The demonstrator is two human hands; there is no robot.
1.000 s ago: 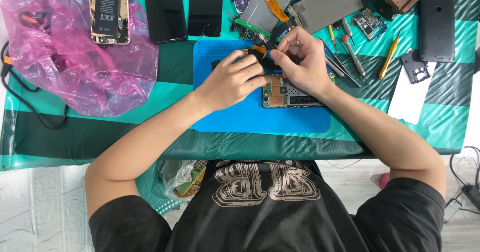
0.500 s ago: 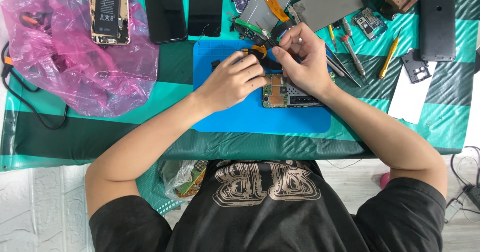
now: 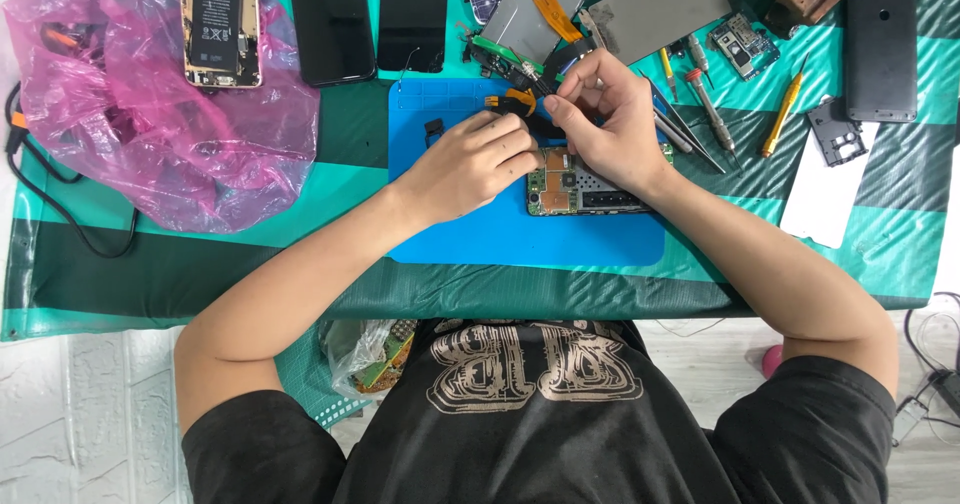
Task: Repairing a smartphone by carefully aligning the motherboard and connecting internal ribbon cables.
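Observation:
My left hand (image 3: 470, 164) rests curled on the blue work mat (image 3: 450, 234), its fingers pressing the left end of a green phone circuit board (image 3: 590, 192). My right hand (image 3: 605, 129) sits over the board's upper edge. Its thumb and fingers pinch a thin dark tool whose tip meets a small orange-and-black part (image 3: 515, 99) just beyond my left fingers. What lies under the fingertips is hidden.
A pink plastic bag (image 3: 150, 114) lies at left beside an opened phone with its battery (image 3: 220, 24). Two dark phones (image 3: 370, 14) and a screen with an orange flex cable (image 3: 550, 9) lie behind the mat. Screwdrivers (image 3: 710, 104), a black phone back (image 3: 880, 49) and white paper (image 3: 825, 194) lie at right.

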